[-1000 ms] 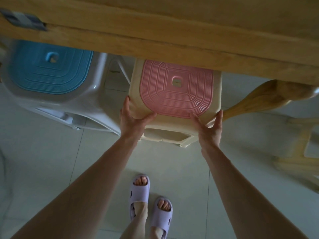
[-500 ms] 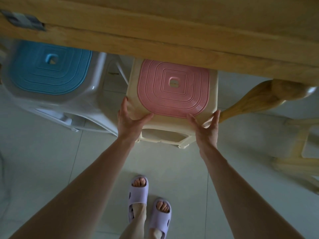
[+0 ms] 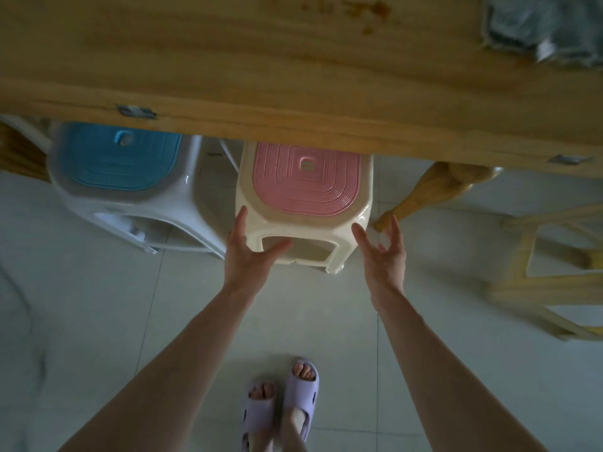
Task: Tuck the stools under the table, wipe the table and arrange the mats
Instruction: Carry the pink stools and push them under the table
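Wooden table [image 3: 261, 60] fills the top of the view, with the pink-topped stool [image 3: 305, 203] about half under its edge, right next to the blue-topped stool [image 3: 120, 164] that's already tucked about as far. If it were me, I'd give the pink one another flat push from low on the frame, keeping it clear of the table leg [image 3: 434, 187] on the right, so both sit fully under. Compared with a second ago, the grip has let go: left hand [image 3: 248, 252] only rests loosely against the stool's front corner, fingers spread, and right hand [image 3: 386, 252] has come right off, fingers open and holding nothing. The view has also lifted, so a grey cloth [image 3: 548, 24] now shows on the tabletop.
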### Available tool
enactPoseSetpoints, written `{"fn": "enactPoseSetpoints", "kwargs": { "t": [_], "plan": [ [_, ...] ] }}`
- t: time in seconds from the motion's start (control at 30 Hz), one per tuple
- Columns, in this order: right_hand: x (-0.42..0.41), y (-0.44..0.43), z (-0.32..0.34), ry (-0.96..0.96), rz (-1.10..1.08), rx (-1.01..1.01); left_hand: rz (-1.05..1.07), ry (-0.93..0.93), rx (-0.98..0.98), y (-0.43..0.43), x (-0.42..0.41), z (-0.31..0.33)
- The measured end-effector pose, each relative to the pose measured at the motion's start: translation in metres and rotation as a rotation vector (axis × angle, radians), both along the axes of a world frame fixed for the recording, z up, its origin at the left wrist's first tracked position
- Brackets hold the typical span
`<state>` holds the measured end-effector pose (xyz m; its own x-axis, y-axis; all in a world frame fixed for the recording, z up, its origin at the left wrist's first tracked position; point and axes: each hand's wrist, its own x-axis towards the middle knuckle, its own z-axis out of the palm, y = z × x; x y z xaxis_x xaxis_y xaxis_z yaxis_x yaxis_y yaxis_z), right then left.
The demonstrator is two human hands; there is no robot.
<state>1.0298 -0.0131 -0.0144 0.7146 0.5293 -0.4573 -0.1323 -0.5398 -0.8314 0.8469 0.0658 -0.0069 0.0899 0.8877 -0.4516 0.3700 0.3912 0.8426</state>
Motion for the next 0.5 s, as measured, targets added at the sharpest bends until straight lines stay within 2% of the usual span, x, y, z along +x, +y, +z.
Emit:
{"fn": "enactPoseSetpoints", "kwargs": {
  "t": [0.3,0.5],
  "plan": [
    [0.003,-0.069,0.079,-0.011,-0.182,0.048,-0.138,-0.129,-0.072,-0.057,0.026,0.070],
    [0.045,-0.135,0.118,-0.027,-0.343,0.068,-0.293,-0.123,-0.080,-0.108,0.085,0.106]
  ]
}}
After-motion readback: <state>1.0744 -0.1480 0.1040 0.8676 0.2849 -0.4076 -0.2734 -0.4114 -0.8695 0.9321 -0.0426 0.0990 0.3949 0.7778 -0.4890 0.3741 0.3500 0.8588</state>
